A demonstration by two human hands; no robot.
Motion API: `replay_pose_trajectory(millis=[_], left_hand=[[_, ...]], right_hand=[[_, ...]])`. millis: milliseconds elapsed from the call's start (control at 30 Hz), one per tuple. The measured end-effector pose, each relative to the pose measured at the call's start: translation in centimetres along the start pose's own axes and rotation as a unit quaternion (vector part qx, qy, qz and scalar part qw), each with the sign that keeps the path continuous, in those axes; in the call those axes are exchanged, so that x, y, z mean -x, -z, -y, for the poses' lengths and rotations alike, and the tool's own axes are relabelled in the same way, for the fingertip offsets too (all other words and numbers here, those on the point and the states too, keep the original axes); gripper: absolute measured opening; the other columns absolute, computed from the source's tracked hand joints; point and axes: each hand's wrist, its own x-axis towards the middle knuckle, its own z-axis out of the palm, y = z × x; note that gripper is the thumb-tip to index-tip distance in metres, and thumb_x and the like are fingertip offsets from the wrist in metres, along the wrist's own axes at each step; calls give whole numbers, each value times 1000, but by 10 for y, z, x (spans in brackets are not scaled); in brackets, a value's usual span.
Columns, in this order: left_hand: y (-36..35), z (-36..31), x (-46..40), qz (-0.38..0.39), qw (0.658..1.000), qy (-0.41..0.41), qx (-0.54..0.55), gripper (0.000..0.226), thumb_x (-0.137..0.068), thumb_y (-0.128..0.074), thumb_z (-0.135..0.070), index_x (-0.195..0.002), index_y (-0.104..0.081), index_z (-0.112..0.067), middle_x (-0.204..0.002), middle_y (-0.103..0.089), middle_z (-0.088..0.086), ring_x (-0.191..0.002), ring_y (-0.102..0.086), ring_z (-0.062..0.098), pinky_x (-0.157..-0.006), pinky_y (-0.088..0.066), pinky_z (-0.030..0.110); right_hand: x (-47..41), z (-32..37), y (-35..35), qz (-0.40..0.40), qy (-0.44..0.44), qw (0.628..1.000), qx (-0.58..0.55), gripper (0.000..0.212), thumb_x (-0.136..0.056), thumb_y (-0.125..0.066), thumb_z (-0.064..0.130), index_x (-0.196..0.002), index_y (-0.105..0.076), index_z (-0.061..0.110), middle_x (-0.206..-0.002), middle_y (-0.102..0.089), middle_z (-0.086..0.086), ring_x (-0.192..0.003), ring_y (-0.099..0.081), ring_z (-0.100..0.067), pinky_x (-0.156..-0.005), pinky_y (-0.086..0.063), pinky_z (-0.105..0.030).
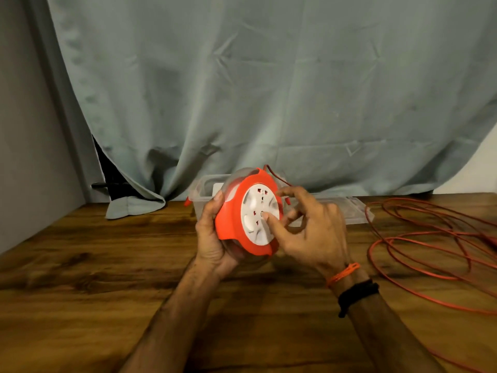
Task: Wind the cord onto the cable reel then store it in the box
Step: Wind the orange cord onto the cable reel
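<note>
Left hand (212,232) grips round orange-and-white plastic cable reel (250,211); right hand (309,224), loosely spread, fingertip on its hub—turn steadily, feeding loose orange cord (430,238) evenly.

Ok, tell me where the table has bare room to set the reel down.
Bare wood lies left of the left hand and along the near edge between the forearms. The right side is crowded with loose cord; the box and its lid fill the back.

The cable reel (252,211) is held above the table (107,265), in front of the box (205,188); the cord (430,243) lies coiled at right, the curtain (269,90) behind everything
</note>
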Motion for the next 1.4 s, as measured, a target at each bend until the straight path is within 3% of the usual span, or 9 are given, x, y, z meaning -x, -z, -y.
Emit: replay_pose_trajectory(millis=[200,433,567,700,833,967,1100,1200,1400], left_hand=[[0,-4,1,5,999,22,28,95,-60,-79,-54,-138,-55,-5,-143,-51,27,-133,-47,44,-109,-39,58],[0,-6,3,33,998,42,13,80,-58,-83,-53,-122,-69,-6,-125,-65,25,-115,-63,38,-95,-53,52],[4,-4,0,24,999,36,-6,83,-61,-82,-53,-127,-65,-6,-127,-64,25,-116,-62,40,-92,-53,52],[4,0,-1,21,999,23,-39,78,-56,-85,-54,-118,-71,-9,-117,-69,23,-106,-68,38,-83,-57,50],[1,2,1,17,997,26,-69,77,-47,-88,-56,-108,-77,-11,-106,-74,20,-94,-72,33,-75,-60,44],[-1,3,2,58,994,41,-80,65,-57,-80,-60,-103,-79,-13,-100,-76,16,-88,-73,29,-72,-60,40],[1,1,2,38,997,33,-61,72,-57,-81,-59,-111,-75,-11,-107,-74,19,-94,-71,33,-76,-59,45],[2,1,0,25,999,20,-32,71,-60,-80,-56,-114,-74,-11,-114,-72,20,-103,-69,34,-84,-57,46],[3,1,-1,19,1000,22,-3,67,-69,-71,-56,-117,-72,-9,-116,-70,20,-105,-68,34,-88,-57,46]], right_hand=[[1,-4,5,134,143,977,85,63,-77,-67,47,-136,-52,35,-127,-67,5,-94,-70,-18,-72,-58,-36],[2,1,1,154,162,971,89,63,-83,-55,48,-145,-41,40,-127,-65,4,-107,-66,-21,-76,-55,-38],[5,3,1,115,144,979,88,60,-80,-65,48,-138,-51,37,-109,-74,4,-89,-70,-19,-74,-54,-29],[7,12,-8,77,-79,993,-29,57,-67,-69,66,-116,-57,39,-73,-73,6,-74,-71,-15,-77,-57,-33],[2,20,-16,66,-314,920,-226,64,-55,-74,67,-102,-61,26,-76,-76,-4,-57,-70,-14,-47,-56,-29],[-1,19,-16,95,-386,862,-314,60,-70,-77,59,-108,-55,17,-59,-73,-10,-27,-50,-13,-34,-40,-20],[-1,18,-12,92,-310,912,-252,51,-75,-75,57,-106,-59,20,-55,-72,-1,-36,-61,-11,-37,-49,-25],[1,6,-2,28,-76,996,-38,35,-76,-73,54,-100,-67,29,-53,-68,10,-50,-64,-5,-58,-57,-30],[-1,-3,11,100,135,983,69,58,-70,-71,47,-127,-61,35,-116,-72,9,-67,-68,-18,-62,-57,-36]])
